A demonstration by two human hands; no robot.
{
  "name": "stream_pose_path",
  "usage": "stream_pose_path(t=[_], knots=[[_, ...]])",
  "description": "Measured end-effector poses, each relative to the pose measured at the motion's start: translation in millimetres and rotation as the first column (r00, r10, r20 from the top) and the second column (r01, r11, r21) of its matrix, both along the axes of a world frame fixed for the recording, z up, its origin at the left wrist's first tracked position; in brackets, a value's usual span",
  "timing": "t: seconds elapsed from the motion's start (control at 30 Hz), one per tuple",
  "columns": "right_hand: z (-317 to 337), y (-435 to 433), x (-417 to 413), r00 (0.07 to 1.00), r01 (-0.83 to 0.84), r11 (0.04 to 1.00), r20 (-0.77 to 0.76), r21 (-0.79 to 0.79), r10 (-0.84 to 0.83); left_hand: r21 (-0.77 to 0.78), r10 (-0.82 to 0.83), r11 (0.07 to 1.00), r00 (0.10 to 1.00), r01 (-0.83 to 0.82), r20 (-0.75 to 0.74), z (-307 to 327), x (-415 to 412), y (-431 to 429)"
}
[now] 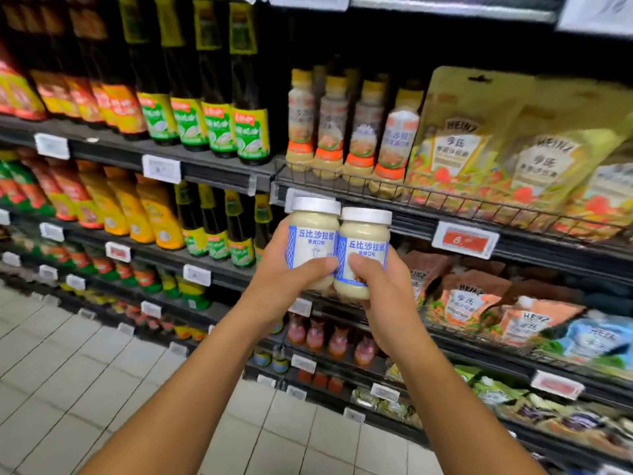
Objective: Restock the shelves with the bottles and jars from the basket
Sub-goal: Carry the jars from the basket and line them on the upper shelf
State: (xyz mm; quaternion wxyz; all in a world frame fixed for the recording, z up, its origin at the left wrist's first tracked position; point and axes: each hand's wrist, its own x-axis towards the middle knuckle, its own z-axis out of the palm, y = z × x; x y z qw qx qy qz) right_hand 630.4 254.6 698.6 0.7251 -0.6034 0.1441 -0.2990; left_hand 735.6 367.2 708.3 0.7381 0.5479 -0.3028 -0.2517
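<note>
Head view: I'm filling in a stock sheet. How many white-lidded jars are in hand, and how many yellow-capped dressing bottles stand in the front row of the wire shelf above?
White-lidded jars: 2, one gripped in the left hand, one in the right hand.
Yellow-capped dressing bottles, front row: 4.
Total: 6.

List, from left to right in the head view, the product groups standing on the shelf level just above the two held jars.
Orange-labelled dark bottles → green-labelled dark bottles → pale dressing bottles with orange bands → gold Heinz pouches.
</note>
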Motion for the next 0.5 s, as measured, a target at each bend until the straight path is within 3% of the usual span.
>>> stream_pose_path(t=[0.33,0.5], knots=[[78,-22,11,0.947,0.293,0.953,0.162,-0.071,-0.279,-0.139,-0.244,0.954,0.957,0.266,0.155,79,27,-46],[124,-30,15,0.925,0.342,0.928,0.225,-0.15,-0.305,-0.232,-0.225,0.932,0.946,0.279,0.233,120,36,-62]])
